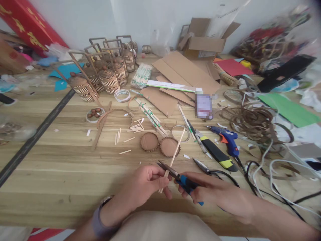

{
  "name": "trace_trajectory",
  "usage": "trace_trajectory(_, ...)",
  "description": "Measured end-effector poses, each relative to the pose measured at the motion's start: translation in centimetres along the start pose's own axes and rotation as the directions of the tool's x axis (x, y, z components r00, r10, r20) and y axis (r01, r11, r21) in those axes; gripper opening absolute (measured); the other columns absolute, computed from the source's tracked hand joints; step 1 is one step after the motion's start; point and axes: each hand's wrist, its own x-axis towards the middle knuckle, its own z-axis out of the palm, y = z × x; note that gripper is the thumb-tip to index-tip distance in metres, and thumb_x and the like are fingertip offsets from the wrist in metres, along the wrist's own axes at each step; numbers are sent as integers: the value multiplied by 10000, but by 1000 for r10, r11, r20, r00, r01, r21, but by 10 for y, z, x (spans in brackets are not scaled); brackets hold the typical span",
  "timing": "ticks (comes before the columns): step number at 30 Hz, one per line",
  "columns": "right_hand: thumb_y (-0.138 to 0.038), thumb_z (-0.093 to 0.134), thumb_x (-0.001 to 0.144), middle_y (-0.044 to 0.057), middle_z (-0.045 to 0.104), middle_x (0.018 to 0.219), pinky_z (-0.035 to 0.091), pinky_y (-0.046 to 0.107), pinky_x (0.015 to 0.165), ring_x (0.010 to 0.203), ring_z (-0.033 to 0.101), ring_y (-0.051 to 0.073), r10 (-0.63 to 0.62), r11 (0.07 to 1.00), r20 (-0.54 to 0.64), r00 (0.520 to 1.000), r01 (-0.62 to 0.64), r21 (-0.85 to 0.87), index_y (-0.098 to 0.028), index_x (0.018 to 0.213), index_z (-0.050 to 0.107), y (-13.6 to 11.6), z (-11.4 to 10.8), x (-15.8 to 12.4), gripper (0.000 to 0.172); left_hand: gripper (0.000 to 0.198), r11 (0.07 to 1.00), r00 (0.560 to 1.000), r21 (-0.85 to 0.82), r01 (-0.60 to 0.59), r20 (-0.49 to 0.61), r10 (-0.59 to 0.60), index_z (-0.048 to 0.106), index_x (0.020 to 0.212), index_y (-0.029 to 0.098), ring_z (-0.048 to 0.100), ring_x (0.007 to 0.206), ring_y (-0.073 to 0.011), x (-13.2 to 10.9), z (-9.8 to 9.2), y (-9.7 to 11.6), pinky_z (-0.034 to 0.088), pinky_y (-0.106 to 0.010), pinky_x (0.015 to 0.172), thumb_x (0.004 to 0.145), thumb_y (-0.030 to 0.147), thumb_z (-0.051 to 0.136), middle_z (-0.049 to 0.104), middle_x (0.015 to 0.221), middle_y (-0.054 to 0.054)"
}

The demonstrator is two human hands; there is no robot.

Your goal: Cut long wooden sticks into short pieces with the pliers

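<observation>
My left hand [144, 185] pinches a thin wooden stick [175, 152] near its lower end, and the stick slants up to the right. My right hand [205, 192] grips blue-handled cutters [177, 175], whose dark jaws sit around the stick just above my left fingers. Both hands hover over the wooden table [62, 174] near its front edge. Two round cardboard discs [159, 144] lie just beyond the hands, with several short cut stick pieces [127, 134] to their left.
Several small woven lantern baskets [105, 75] stand at the back left. A blue glue gun [227, 139], a yellow-black knife [217, 154], scissors [203, 166] and cables [263, 174] lie to the right. Cardboard sheets [180, 72], a box [205, 40] and coiled brown strips [253, 118] fill the back right.
</observation>
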Motion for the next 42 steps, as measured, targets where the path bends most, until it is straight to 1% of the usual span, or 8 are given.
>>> trace_trajectory(10, -312, 543, 652, 18, 555, 891, 350, 312, 746, 877, 464, 207, -40, 999, 42, 998, 40, 1, -190, 912, 627, -1, 1, 1, 299, 257, 1000, 1000, 8, -15, 14, 15, 746, 937, 167, 659, 723, -147, 0, 3, 4, 423, -243, 755, 904, 362, 582, 713, 715, 6)
trace_trajectory(20, -308, 536, 636, 14, 557, 868, 352, 307, 725, 851, 473, 200, -43, 999, 37, 998, 42, 13, -182, 884, 616, -1, 1, 4, 290, 274, 999, 999, 6, -33, 36, 33, 755, 938, 170, 643, 707, -146, 1, 4, 3, 427, -244, 754, 902, 379, 582, 704, 713, 0)
trace_trajectory(25, -284, 528, 635, 23, 586, 893, 370, 306, 739, 875, 508, 208, -74, 997, 38, 997, 75, -13, -182, 902, 602, 5, 2, 7, 295, 295, 999, 998, 15, -39, 41, 38, 752, 905, 167, 637, 691, -149, 1, 6, 3, 421, -242, 736, 896, 406, 579, 693, 693, 0)
trace_trajectory(28, -234, 516, 644, 18, 589, 866, 374, 298, 713, 834, 519, 194, -103, 991, 16, 995, 104, -89, -182, 888, 589, 14, 3, 11, 261, 306, 999, 999, 28, -33, 37, 32, 746, 865, 161, 628, 674, -147, 1, 7, 4, 415, -239, 720, 895, 410, 571, 679, 664, 4)
trace_trajectory(32, -149, 492, 660, -15, 539, 779, 349, 278, 657, 744, 477, 159, -172, 959, -36, 985, 159, -234, -187, 842, 565, 27, 5, 15, 199, 335, 998, 1000, 58, -12, 11, 11, 730, 839, 148, 619, 670, -153, 1, 8, 3, 418, -250, 736, 887, 435, 564, 686, 650, -2)
trace_trajectory(37, -131, 486, 696, -40, 485, 719, 328, 269, 623, 682, 431, 139, -217, 940, -60, 974, 192, -282, -192, 827, 548, 35, 8, 18, 157, 381, 987, 999, 157, 30, -30, -26, 716, 847, 137, 599, 679, -169, 1, 8, 0, 404, -259, 708, 892, 465, 528, 693, 637, -22)
trace_trajectory(40, -156, 496, 698, -13, 546, 785, 359, 288, 678, 749, 481, 161, -210, 948, -48, 977, 191, -253, -188, 879, 578, 32, 7, 17, 201, 359, 983, 999, 185, 23, -41, -15, 706, 842, 143, 609, 711, -170, 0, 10, 6, 407, -250, 708, 901, 440, 513, 695, 667, -22)
trace_trajectory(42, -197, 512, 684, 13, 576, 854, 377, 303, 715, 819, 506, 186, -176, 971, -27, 984, 169, -170, -182, 924, 593, 26, 6, 14, 254, 360, 979, 1000, 204, 5, -30, 1, 693, 814, 151, 623, 730, -168, 0, 11, 11, 418, -246, 726, 920, 424, 483, 692, 685, -18)
